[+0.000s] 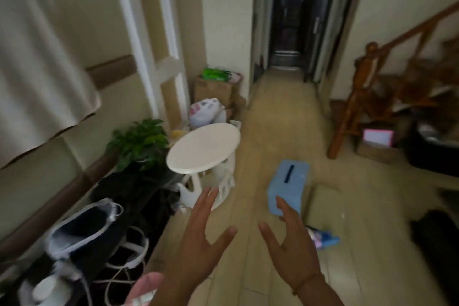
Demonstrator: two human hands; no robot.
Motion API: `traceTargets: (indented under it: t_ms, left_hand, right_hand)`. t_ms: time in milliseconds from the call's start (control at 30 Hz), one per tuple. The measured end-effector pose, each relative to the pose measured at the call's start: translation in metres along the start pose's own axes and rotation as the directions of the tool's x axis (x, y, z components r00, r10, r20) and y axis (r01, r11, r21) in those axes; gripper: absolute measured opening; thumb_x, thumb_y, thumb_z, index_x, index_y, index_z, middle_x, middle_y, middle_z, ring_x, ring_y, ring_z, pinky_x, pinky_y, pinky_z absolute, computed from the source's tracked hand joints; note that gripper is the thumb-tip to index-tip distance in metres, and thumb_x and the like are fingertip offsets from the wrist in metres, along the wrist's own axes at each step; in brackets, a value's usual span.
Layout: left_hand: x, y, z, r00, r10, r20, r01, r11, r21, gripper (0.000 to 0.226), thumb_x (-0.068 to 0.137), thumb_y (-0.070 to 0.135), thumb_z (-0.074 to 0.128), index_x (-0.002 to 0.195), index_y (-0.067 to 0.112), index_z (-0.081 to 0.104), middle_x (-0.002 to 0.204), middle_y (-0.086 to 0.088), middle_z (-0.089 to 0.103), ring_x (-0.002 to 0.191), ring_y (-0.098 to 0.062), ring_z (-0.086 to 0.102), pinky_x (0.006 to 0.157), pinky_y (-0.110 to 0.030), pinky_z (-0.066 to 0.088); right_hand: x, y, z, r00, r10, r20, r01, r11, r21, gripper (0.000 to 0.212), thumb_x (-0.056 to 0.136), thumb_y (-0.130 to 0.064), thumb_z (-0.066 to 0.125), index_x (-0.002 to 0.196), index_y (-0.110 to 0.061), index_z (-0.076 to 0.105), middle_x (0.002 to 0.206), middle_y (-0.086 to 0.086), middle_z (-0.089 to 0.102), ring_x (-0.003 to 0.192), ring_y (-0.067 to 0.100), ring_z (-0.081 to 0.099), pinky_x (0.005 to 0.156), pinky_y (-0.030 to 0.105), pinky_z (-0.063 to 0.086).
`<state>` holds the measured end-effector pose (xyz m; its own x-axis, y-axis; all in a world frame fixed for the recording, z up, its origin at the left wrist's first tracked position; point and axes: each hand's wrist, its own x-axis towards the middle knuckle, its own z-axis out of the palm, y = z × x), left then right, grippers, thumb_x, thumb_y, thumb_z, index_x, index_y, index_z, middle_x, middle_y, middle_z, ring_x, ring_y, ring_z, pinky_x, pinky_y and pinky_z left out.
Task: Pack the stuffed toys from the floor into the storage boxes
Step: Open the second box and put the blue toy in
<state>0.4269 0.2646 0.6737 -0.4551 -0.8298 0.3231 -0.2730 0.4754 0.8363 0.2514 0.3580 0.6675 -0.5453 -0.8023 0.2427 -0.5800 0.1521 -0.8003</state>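
Both of my hands are raised in front of me, palms facing each other, holding nothing. My left hand (pixel 198 238) has its fingers spread and straight. My right hand (pixel 290 243) is spread with slightly bent fingers. Beyond the right hand a light blue box (pixel 290 184) with a dark slot on top stands on the floor. A small blue and pink soft item (pixel 323 237) lies on the floor just right of my right hand, partly hidden by it. A white and pink stuffed toy (pixel 206 110) sits by the wall behind the round table.
A white round side table (pixel 203 148) stands ahead on the left, next to a potted plant (pixel 139 141). Cardboard boxes (pixel 216 89) sit at the wall corner. A dark bag (pixel 79 228) and cables lie at lower left. A wooden stair railing (pixel 357 92) stands at right. A corridor runs ahead.
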Motion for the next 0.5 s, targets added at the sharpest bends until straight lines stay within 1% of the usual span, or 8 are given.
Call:
traceTargets:
  t_ms: [67, 133, 200, 267, 367, 433, 467, 500]
  left_hand:
    - [0.032, 0.004, 0.029, 0.996, 0.002, 0.091, -0.003, 1.0, 0.009, 0.08, 0.074, 0.074, 0.056, 0.144, 0.052, 0.023, 0.156, 0.03, 0.016, 0.143, 0.012, 0.011, 0.114, -0.023, 0.021]
    - [0.067, -0.001, 0.057, 0.99, 0.016, 0.139, -0.011, 0.999, -0.038, 0.083, 0.074, 0.075, 0.057, 0.146, 0.045, 0.027, 0.157, 0.023, 0.022, 0.145, 0.005, 0.015, 0.118, -0.031, 0.023]
    - [0.1, -0.003, 0.085, 0.983, 0.029, 0.183, -0.014, 0.996, -0.083, 0.084, 0.074, 0.072, 0.059, 0.146, 0.04, 0.03, 0.156, 0.022, 0.025, 0.146, 0.002, 0.017, 0.12, -0.035, 0.023]
    - [0.13, -0.003, 0.112, 0.975, 0.031, 0.219, -0.008, 0.994, -0.104, 0.084, 0.073, 0.067, 0.06, 0.146, 0.04, 0.029, 0.154, 0.027, 0.022, 0.143, 0.01, 0.015, 0.118, -0.028, 0.02]
    - [0.172, -0.004, 0.155, 0.955, 0.039, 0.293, 0.001, 0.991, -0.135, 0.088, 0.071, 0.071, 0.059, 0.147, 0.04, 0.029, 0.155, 0.027, 0.021, 0.141, 0.013, 0.015, 0.116, -0.021, 0.019]
    - [0.198, 0.0, 0.188, 0.939, 0.046, 0.34, 0.012, 0.986, -0.166, 0.087, 0.068, 0.079, 0.058, 0.143, 0.047, 0.028, 0.154, 0.028, 0.021, 0.141, 0.012, 0.017, 0.114, -0.017, 0.02]
    - [0.21, 0.002, 0.206, 0.929, 0.05, 0.367, 0.019, 0.983, -0.181, 0.083, 0.07, 0.078, 0.059, 0.141, 0.051, 0.027, 0.154, 0.029, 0.021, 0.141, 0.013, 0.016, 0.113, -0.017, 0.02]
    - [0.221, 0.003, 0.224, 0.918, 0.056, 0.394, 0.018, 0.983, -0.184, 0.078, 0.073, 0.074, 0.06, 0.139, 0.053, 0.026, 0.153, 0.03, 0.019, 0.14, 0.015, 0.015, 0.114, -0.018, 0.02]
  right_hand:
    - [0.021, 0.021, -0.013, 0.997, 0.067, -0.024, -0.067, 0.998, 0.006, 0.089, 0.072, -0.086, 0.034, 0.143, -0.033, 0.032, 0.145, -0.012, 0.041, 0.131, 0.009, 0.043, 0.108, 0.038, 0.041]
    - [0.045, 0.039, -0.025, 0.992, 0.118, -0.05, -0.118, 0.993, 0.012, 0.089, 0.072, -0.085, 0.037, 0.144, -0.032, 0.033, 0.143, -0.012, 0.043, 0.13, 0.007, 0.043, 0.107, 0.037, 0.042]
    - [0.071, 0.055, -0.036, 0.983, 0.16, -0.087, -0.16, 0.987, 0.005, 0.085, 0.073, -0.08, 0.044, 0.142, -0.032, 0.035, 0.139, -0.013, 0.044, 0.128, 0.007, 0.045, 0.105, 0.033, 0.043]
    - [0.097, 0.069, -0.047, 0.976, 0.196, -0.092, -0.199, 0.98, -0.023, 0.073, 0.082, -0.063, 0.055, 0.143, -0.031, 0.033, 0.132, -0.017, 0.041, 0.124, 0.005, 0.045, 0.099, 0.02, 0.039]
    - [0.133, 0.09, -0.063, 0.966, 0.244, -0.087, -0.248, 0.968, -0.041, 0.062, 0.089, -0.044, 0.057, 0.142, -0.033, 0.03, 0.127, -0.021, 0.037, 0.11, -0.007, 0.042, 0.086, 0.004, 0.032]
    - [0.153, 0.107, -0.075, 0.951, 0.297, -0.09, -0.299, 0.954, -0.014, 0.054, 0.089, -0.042, 0.057, 0.135, -0.04, 0.028, 0.122, -0.024, 0.037, 0.097, -0.014, 0.044, 0.076, -0.002, 0.033]
    - [0.162, 0.116, -0.081, 0.941, 0.325, -0.098, -0.326, 0.945, -0.004, 0.054, 0.088, -0.046, 0.057, 0.133, -0.042, 0.027, 0.121, -0.025, 0.037, 0.096, -0.014, 0.045, 0.075, -0.003, 0.033]
    - [0.172, 0.126, -0.087, 0.931, 0.35, -0.104, -0.352, 0.936, 0.001, 0.059, 0.084, -0.057, 0.055, 0.134, -0.042, 0.028, 0.125, -0.024, 0.038, 0.101, -0.012, 0.045, 0.079, -0.002, 0.033]
